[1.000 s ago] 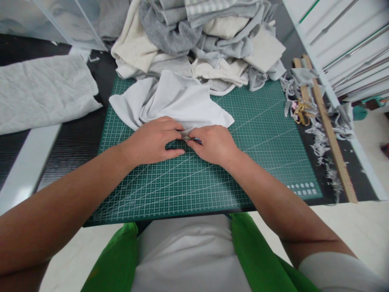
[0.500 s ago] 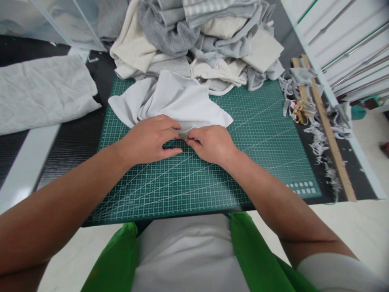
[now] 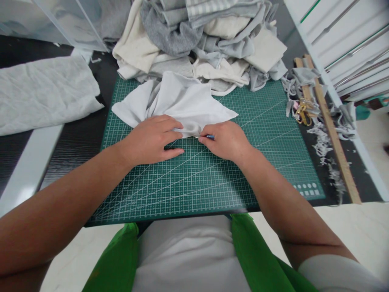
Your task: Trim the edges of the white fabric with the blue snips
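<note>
A crumpled white cloth [image 3: 185, 99] lies on a green cutting mat [image 3: 170, 190]. My left hand [image 3: 152, 140] holds the cloth's near edge, which runs between its fingertips; the thumb is apart from the fingers. Just right of it, my right hand [image 3: 227, 140] is closed on a slim tool [image 3: 210, 137] with a blue handle and thin metal tip. That tip touches the cloth's edge between the two hands. Most of the tool is hidden in my fist, so its exact kind does not show.
Behind the cloth rises a heap of grey and cream fabric pieces [image 3: 170, 36]. A folded grey cloth [image 3: 45, 95] lies to the left. On the right are wooden strips [image 3: 331, 129], gold-handled scissors [image 3: 303, 112] and fabric scraps [image 3: 322, 142]. A clear plastic bin [image 3: 67, 24] stands back left.
My right hand has moved a little to the right with the tool, widening the gap between the hands. My left hand has stayed nearly in place.
</note>
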A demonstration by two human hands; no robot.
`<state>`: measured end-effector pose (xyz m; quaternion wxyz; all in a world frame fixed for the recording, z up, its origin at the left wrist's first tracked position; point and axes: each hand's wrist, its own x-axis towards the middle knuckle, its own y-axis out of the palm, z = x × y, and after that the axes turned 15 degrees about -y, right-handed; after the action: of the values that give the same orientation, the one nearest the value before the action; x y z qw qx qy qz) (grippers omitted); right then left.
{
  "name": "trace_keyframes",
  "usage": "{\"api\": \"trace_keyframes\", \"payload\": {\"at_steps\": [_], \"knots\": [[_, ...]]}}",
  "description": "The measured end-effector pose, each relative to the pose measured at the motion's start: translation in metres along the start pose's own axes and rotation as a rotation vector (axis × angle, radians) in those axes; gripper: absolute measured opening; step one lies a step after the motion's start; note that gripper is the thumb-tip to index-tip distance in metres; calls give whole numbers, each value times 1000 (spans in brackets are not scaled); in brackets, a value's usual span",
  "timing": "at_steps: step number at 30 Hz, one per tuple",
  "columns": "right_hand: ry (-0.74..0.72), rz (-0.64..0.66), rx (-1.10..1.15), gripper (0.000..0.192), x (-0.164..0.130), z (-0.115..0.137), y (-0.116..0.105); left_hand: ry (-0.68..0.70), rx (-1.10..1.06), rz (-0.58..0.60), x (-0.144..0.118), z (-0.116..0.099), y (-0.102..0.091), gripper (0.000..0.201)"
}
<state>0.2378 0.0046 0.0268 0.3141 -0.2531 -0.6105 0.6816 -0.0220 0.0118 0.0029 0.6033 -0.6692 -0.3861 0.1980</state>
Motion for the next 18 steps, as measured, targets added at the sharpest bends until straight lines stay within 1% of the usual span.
{"api": "trace_keyframes", "payload": {"at_steps": [7,18], "knots": [[-75,-22,55,25,-6,-4,4,20,-3,-5,0,0,5,45],[-93,-20,54,30,-4,-1,10,8,-47,-2,0,1,6,43]]}}
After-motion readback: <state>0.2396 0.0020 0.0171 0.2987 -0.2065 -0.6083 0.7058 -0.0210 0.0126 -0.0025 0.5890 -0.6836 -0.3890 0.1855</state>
